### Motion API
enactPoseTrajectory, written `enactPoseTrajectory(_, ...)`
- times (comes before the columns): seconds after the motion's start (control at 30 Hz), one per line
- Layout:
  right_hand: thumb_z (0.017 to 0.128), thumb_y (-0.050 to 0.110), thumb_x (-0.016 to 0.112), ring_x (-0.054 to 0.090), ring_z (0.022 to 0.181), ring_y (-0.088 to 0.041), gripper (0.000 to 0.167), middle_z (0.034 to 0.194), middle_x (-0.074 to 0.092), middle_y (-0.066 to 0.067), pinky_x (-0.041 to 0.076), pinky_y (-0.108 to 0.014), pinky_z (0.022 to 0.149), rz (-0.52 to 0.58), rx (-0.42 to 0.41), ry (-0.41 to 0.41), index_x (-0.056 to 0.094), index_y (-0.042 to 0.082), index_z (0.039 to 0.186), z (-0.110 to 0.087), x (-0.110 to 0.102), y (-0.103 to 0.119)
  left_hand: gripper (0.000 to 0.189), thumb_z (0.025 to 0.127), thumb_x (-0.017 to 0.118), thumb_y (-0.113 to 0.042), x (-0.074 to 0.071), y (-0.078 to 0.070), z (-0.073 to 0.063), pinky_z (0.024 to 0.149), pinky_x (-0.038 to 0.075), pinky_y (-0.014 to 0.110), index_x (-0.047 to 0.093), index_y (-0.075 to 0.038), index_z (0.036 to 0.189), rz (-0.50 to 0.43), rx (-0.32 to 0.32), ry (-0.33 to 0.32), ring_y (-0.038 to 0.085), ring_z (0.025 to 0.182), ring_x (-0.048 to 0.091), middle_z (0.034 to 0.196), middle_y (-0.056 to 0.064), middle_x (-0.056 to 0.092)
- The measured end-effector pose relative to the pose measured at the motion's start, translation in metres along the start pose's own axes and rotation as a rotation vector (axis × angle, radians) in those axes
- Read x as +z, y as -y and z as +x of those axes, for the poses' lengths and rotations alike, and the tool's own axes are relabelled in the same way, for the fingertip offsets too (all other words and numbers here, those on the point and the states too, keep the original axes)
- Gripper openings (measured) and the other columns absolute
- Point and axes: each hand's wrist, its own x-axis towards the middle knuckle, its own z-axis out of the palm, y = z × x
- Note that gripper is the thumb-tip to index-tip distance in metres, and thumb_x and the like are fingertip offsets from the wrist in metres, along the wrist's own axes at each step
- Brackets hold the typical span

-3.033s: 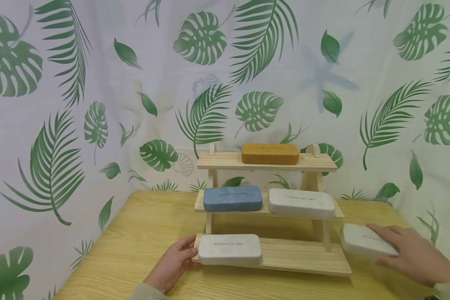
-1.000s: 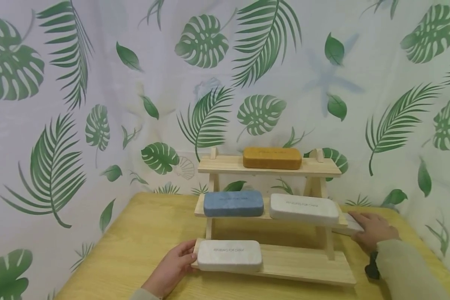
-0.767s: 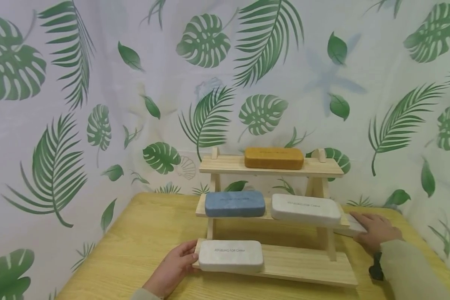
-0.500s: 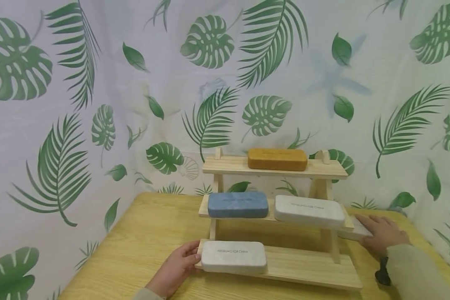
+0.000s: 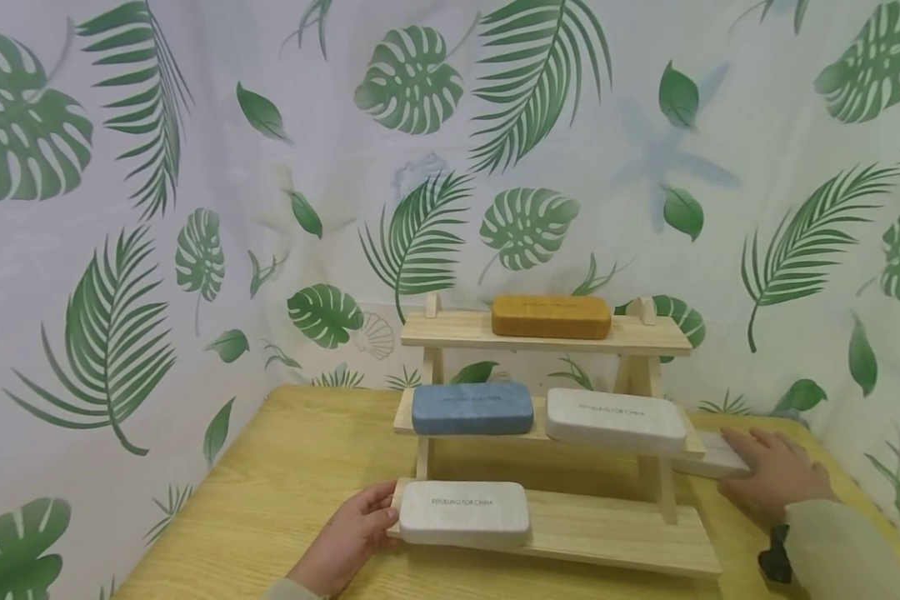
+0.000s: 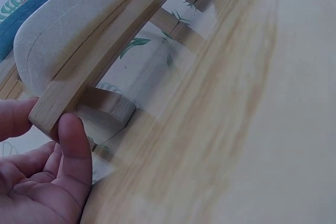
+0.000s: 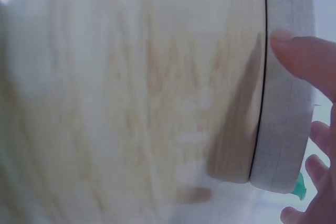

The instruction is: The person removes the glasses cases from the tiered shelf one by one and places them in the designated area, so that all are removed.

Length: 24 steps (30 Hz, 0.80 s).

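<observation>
Rack sits pinched by the left hand, lower centre; the right hand, loosely spread, touches the lower-right white case, best guided clear of shelving.

pale beige sleeves; black wrist device

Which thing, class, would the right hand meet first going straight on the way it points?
Probably the white case on the table, just ahead; whether the right hand touches it is unclear.

White cloth with green leaves and a blue star hangs behind the yellow wood surface and beside it.
</observation>
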Motion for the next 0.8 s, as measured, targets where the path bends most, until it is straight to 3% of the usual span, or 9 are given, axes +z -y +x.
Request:
enactPoseTrajectory(0.13, 0.075, 0.080, 0.068, 0.031, 0.125, -0.062, 0.113, 0.147, 0.033, -0.036, 0.030, -0.084, 0.082, -0.002, -0.030, -0.040, 0.032, 0.011, 0.157, 0.011, 0.012, -0.024, 0.065, 0.104, 0.056, -0.016, 0.000, 0.000, 0.001, 0.088, 0.054, 0.039, 0.025, 0.011, 0.154, -0.006, 0.000, 0.000, 0.024, 0.111, 0.062, 0.135, 0.017, 0.057)
enactPoseTrajectory(0.27, 0.075, 0.082, 0.065, 0.032, 0.125, -0.063, 0.115, 0.147, 0.032, -0.037, 0.032, -0.084, 0.082, -0.009, -0.044, -0.066, 0.029, 0.011, 0.159, 0.008, 0.009, -0.021, 0.065, 0.104, 0.056, -0.016, 0.000, 0.000, 0.002, 0.088, 0.054, 0.039, 0.024, 0.011, 0.155, -0.013, -0.009, -0.003, 0.024, 0.112, 0.062, 0.136, 0.017, 0.057)
enactPoseTrajectory(0.43, 0.080, 0.078, 0.065, 0.031, 0.125, -0.063, 0.111, 0.148, 0.032, -0.036, 0.032, -0.083, 0.084, -0.001, -0.067, -0.105, 0.027, 0.011, 0.160, -0.001, 0.006, -0.015, 0.066, 0.105, 0.056, -0.017, 0.001, 0.001, 0.003, 0.089, 0.054, 0.040, 0.024, 0.010, 0.155, -0.013, -0.009, 0.006, 0.024, 0.113, 0.061, 0.137, 0.017, 0.056)
enactPoseTrajectory(0.63, 0.084, 0.063, 0.073, 0.037, 0.122, -0.061, 0.100, 0.142, 0.039, -0.036, 0.034, -0.077, 0.090, 0.004, -0.171, -0.215, 0.030, 0.011, 0.159, -0.012, 0.008, -0.003, 0.066, 0.105, 0.056, -0.017, 0.000, 0.001, 0.001, 0.090, 0.053, 0.040, 0.023, 0.011, 0.155, -0.008, 0.004, 0.012, 0.024, 0.113, 0.061, 0.137, 0.017, 0.055)
enactPoseTrajectory(0.8, 0.084, 0.053, 0.078, 0.035, 0.123, -0.061, 0.098, 0.142, 0.039, -0.037, 0.031, -0.076, 0.091, 0.028, -0.203, -0.291, 0.031, 0.013, 0.159, -0.024, 0.006, 0.009, 0.067, 0.105, 0.057, -0.019, 0.000, 0.001, 0.001, 0.089, 0.054, 0.040, 0.024, 0.011, 0.155, -0.006, 0.009, 0.017, 0.024, 0.113, 0.061, 0.136, 0.017, 0.056)
